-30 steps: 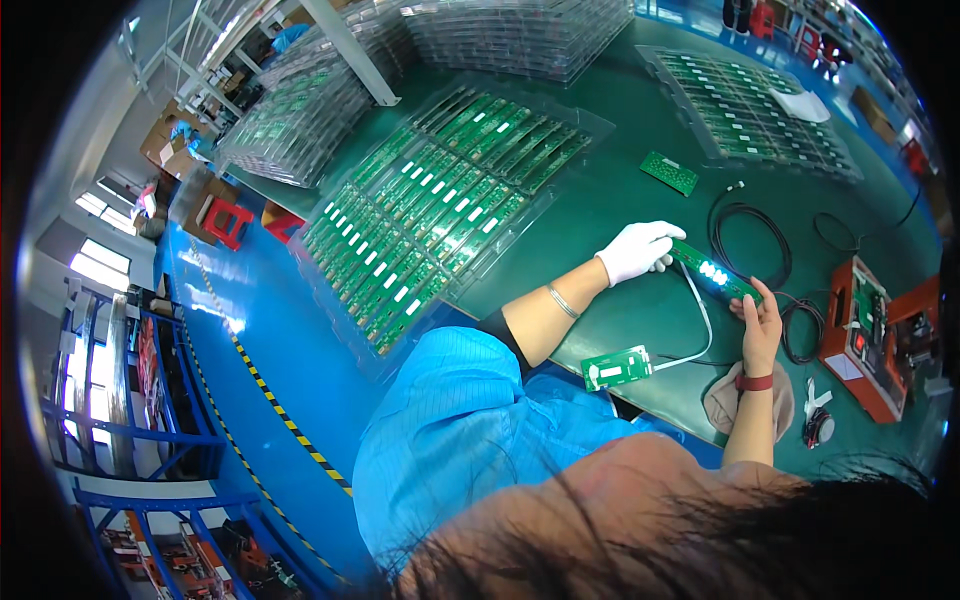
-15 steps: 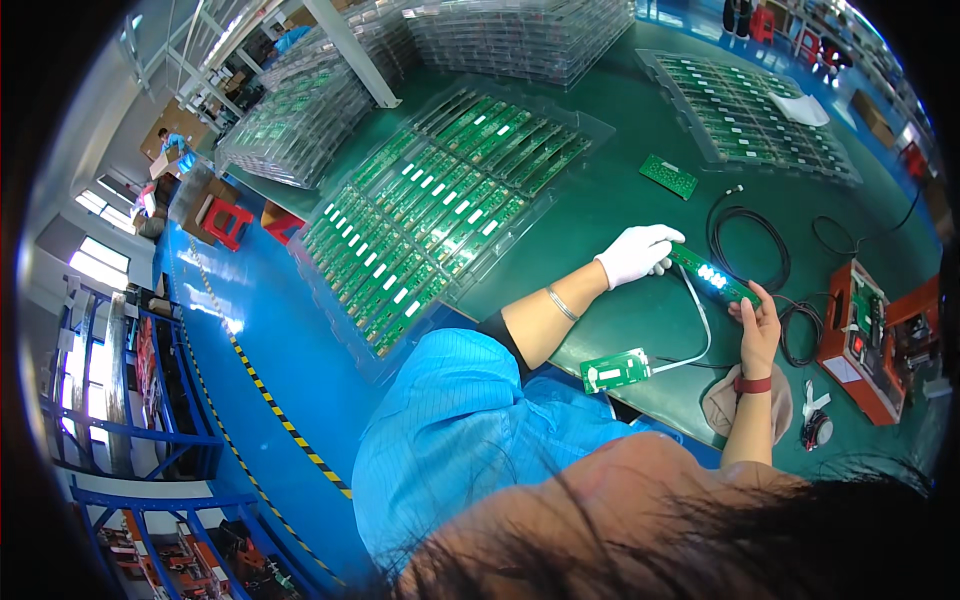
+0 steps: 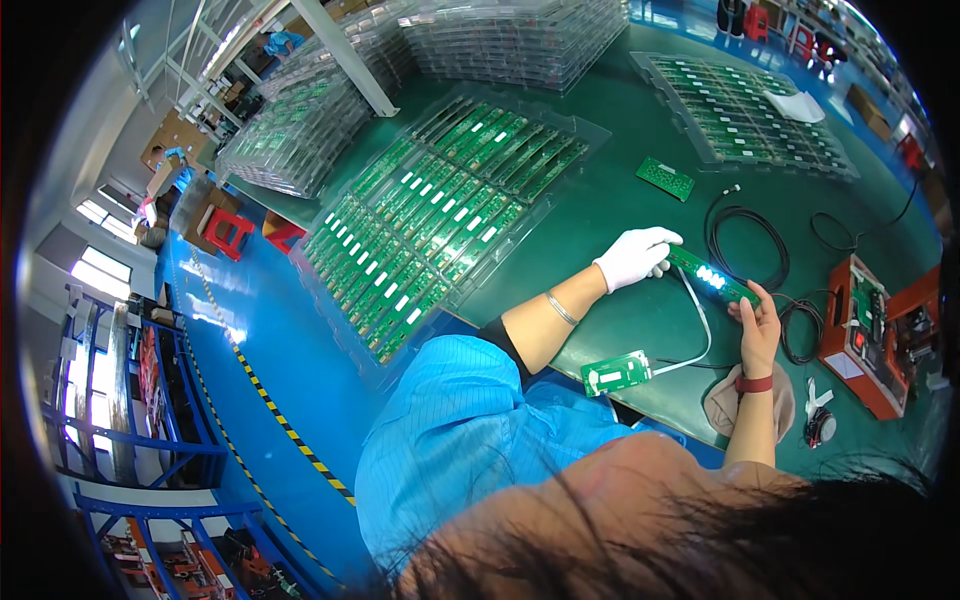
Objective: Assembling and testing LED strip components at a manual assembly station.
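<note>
A narrow green circuit board with lit white digits spans between my two hands above the green table. My left hand, in a white glove, grips its far left end. At the board's near right end, my bare right hand has its fingers closed on the edge. From beside the left hand a white cable curves down to a smaller green circuit board at the table's near edge. Some of the long board is hidden behind my fingers.
A clear tray of circuit boards lies to the left, another tray at the far right. Stacked trays stand behind. A loose board, a coiled black cable, an orange fixture and a brown cloth lie nearby.
My view has shifted very slightly. Both hands keep their hold on the lit circuit board, which stays in about the same place.
</note>
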Tool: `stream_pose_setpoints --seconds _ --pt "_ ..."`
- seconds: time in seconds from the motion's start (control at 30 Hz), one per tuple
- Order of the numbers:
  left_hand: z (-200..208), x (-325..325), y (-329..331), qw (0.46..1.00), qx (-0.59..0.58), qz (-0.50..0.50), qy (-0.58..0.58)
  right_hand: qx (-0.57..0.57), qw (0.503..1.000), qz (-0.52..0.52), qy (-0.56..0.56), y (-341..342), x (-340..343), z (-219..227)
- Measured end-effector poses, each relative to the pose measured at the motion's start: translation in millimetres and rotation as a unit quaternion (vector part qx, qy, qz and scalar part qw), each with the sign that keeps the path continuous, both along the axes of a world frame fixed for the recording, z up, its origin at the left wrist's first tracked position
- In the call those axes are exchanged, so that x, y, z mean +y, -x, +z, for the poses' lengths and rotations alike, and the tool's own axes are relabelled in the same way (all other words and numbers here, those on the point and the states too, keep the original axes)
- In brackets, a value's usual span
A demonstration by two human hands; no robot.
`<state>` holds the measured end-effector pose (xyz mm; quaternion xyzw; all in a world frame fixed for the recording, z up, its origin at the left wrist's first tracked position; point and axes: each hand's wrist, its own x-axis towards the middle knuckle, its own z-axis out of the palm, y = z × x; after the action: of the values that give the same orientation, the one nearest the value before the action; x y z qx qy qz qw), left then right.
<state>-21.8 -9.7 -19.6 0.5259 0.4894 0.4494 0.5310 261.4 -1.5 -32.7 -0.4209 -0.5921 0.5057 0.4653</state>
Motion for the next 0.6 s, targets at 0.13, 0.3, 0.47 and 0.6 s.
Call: stream_pose_setpoints --seconds 0.13,0.3,0.47,0.6 --pt "-1 3 -1 1.0 0.0 -0.002 0.0 0.003 1.0 -0.001 0.003 0 2 1" --pt "-1 8 -3 1.0 -0.003 0.003 0.004 0.0 1.0 -0.002 0.003 0 7 3" --pt "-2 14 -5 1.0 -0.011 0.009 0.011 0.006 1.0 0.002 -0.001 -4 15 2" --pt "0 20 -9 1.0 -0.007 0.005 0.011 0.014 1.0 0.002 -0.002 -7 20 2"
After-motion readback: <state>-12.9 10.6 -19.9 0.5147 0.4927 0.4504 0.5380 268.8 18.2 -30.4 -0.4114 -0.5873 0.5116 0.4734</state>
